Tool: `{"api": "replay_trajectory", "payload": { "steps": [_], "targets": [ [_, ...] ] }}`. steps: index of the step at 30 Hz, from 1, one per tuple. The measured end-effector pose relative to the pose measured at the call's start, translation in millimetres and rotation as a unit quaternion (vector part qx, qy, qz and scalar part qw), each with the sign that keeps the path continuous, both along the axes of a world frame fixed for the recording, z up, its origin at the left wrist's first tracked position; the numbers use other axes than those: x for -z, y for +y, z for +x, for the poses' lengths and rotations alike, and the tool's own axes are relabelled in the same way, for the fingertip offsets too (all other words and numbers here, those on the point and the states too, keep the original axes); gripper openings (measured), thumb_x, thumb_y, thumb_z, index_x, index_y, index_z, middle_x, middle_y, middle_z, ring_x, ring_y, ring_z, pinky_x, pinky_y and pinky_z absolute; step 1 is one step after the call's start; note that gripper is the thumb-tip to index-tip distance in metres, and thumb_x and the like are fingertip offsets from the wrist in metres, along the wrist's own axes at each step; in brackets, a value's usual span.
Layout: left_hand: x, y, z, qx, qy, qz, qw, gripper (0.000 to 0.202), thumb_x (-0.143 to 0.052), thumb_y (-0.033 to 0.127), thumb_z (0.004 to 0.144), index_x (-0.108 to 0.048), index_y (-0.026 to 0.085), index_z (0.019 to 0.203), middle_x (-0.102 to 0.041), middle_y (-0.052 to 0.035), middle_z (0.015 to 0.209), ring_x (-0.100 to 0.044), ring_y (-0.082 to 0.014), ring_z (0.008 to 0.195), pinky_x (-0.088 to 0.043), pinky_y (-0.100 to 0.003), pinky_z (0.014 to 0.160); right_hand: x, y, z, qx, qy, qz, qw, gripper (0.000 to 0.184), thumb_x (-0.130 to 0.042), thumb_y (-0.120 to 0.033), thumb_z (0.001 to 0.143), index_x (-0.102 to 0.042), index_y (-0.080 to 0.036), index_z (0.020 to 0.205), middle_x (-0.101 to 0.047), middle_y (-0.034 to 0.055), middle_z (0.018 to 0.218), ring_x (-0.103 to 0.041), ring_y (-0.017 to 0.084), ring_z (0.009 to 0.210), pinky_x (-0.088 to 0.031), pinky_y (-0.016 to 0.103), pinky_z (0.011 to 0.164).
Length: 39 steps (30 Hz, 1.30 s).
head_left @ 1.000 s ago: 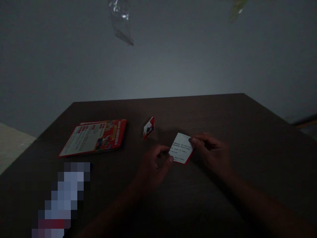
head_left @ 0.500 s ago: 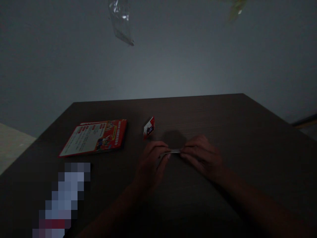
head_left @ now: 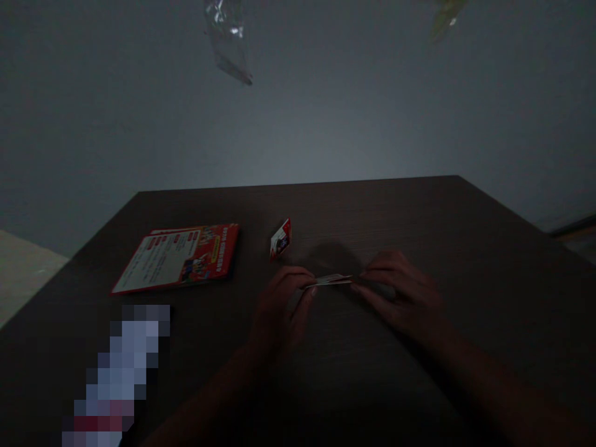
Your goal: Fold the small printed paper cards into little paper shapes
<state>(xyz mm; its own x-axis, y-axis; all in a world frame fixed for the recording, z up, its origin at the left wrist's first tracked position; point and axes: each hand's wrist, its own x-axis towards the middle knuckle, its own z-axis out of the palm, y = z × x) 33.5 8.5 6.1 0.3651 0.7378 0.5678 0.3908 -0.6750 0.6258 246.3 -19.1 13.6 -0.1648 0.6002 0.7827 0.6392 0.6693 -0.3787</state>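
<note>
My left hand (head_left: pixel 282 304) is closed, its thumb and fingers pinching a thin stack of cards (head_left: pixel 333 280) seen nearly edge-on. At their right end the cards fan apart slightly. My right hand (head_left: pixel 403 292) is just beyond that end, its thumb and fingers parted with nothing visible between them. Whether the right thumb tip touches the lowest card is hard to tell. A small folded red and white card (head_left: pixel 281 239) with a dark picture stands tilted on the table behind my left hand.
The dark wooden table (head_left: pixel 372 211) is dimly lit and backs onto a grey wall. Red and white printed booklets or boards (head_left: pixel 177 261) lie stacked at left. A blurred-out long object (head_left: pixel 121 366) lies at the near left. A clear plastic bag (head_left: pixel 229 40) hangs on the wall.
My right hand has moved right, off the end of the cards, and its fingers have parted. More of the cards shows, slightly fanned. My left hand has barely moved.
</note>
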Motion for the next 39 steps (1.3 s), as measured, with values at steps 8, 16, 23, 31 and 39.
{"api": "replay_trajectory", "payload": {
  "steps": [8, 16, 23, 31, 39],
  "targets": [
    [1.6, -1, 0, 0.006, 0.002, -0.013, 1.000, 0.011, -0.052, 0.013, 0.083, -0.057, 0.019, 0.092, -0.060, -0.0048, 0.092, -0.059, -0.0141, 0.086, -0.048, -0.028, 0.077, -3.3, 1, -2, -0.025, -0.044, -0.005, 0.999, 0.016, -0.069, -0.015, 0.073, -0.066, -0.022, 0.087, -0.068, 0.0044, 0.079, -0.062, 0.018, 0.069, -0.047, 0.036, 0.065],
    [-2.5, -4, 0, 0.037, 0.019, -0.055, 0.998, 0.014, -0.056, 0.018, 0.080, -0.057, 0.018, 0.095, -0.060, -0.0062, 0.095, -0.058, -0.0164, 0.090, -0.047, -0.030, 0.080, -0.6, 2, -3, -0.044, -0.071, 0.012, 0.996, 0.016, -0.067, -0.012, 0.073, -0.065, -0.020, 0.087, -0.070, 0.0061, 0.088, -0.065, 0.018, 0.077, -0.048, 0.037, 0.073],
    [0.4, -3, 2, 0.022, 0.030, -0.095, 0.995, 0.011, -0.054, 0.019, 0.082, -0.057, 0.017, 0.091, -0.060, -0.0061, 0.092, -0.058, -0.0160, 0.086, -0.047, -0.029, 0.078, 4.3, 0, -4, -0.053, -0.115, 0.026, 0.992, 0.009, -0.064, -0.015, 0.077, -0.065, -0.021, 0.083, -0.070, 0.0067, 0.099, -0.065, 0.018, 0.085, -0.047, 0.040, 0.083],
    [4.4, -1, 0, -0.015, 0.080, -0.063, 0.995, 0.008, -0.053, 0.019, 0.081, -0.061, 0.016, 0.083, -0.065, -0.0048, 0.081, -0.061, -0.0153, 0.075, -0.047, -0.027, 0.070, 9.7, 0, -5, -0.097, -0.152, 0.007, 0.983, 0.017, -0.063, -0.015, 0.077, -0.063, -0.023, 0.091, -0.067, 0.0044, 0.106, -0.063, 0.018, 0.094, -0.047, 0.039, 0.087],
    [8.8, 4, -3, -0.063, 0.106, -0.088, 0.988, 0.006, -0.055, 0.019, 0.079, -0.060, 0.017, 0.080, -0.066, -0.0021, 0.075, -0.062, -0.0135, 0.065, -0.047, -0.023, 0.060, 10.5, 1, -7, -0.131, -0.219, -0.058, 0.965, 0.011, -0.059, -0.019, 0.081, -0.063, -0.020, 0.092, -0.067, 0.0045, 0.101, -0.060, 0.018, 0.098, -0.042, 0.040, 0.094]
  ]
}}
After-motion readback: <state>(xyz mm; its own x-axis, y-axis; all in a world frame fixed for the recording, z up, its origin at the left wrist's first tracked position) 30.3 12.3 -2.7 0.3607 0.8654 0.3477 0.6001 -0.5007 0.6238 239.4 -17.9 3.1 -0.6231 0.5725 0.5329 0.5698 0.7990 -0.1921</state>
